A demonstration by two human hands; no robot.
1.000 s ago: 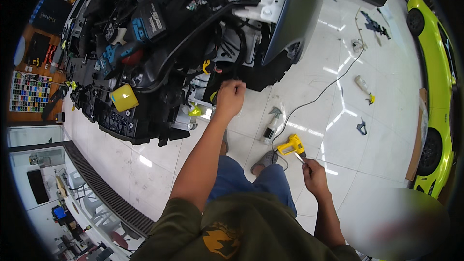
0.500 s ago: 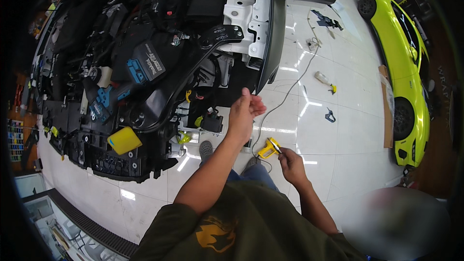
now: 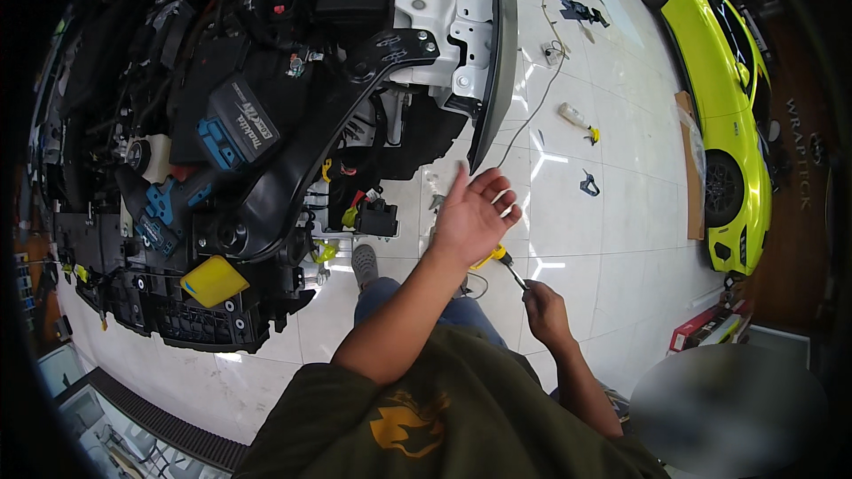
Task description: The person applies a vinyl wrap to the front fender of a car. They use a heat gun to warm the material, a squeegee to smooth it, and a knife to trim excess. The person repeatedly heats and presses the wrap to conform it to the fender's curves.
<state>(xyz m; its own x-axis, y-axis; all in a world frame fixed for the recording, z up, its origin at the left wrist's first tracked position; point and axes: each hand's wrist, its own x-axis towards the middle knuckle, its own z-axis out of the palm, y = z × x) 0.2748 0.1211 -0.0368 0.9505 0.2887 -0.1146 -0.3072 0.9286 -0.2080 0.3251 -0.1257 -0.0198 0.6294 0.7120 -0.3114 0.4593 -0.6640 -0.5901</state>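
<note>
My left hand (image 3: 475, 217) is raised at the middle of the view, palm up and open, fingers spread and slightly curled. Its fingertips appear close to the pointed lower end of a dark grey fender panel (image 3: 501, 53); contact cannot be told. Lower right, my right hand (image 3: 546, 312) is closed around a slim silver tool (image 3: 517, 278). Beyond that tool's end shows a yellow heat gun (image 3: 497, 255), mostly hidden behind my left forearm. Whether the silver piece belongs to the heat gun is unclear.
At left is an opened car front (image 3: 293, 151) with a cordless drill (image 3: 169, 204) and a yellow squeegee (image 3: 215, 280) on it. A cord (image 3: 532, 115), a spray bottle (image 3: 579, 122) and a black bracket (image 3: 589, 184) lie on the tiles. A lime-green car (image 3: 719, 115) stands right.
My left hand has turned palm up, its fingers spreading, and shifted right and lower. The right hand keeps its grip. The whole view has swung slightly.
</note>
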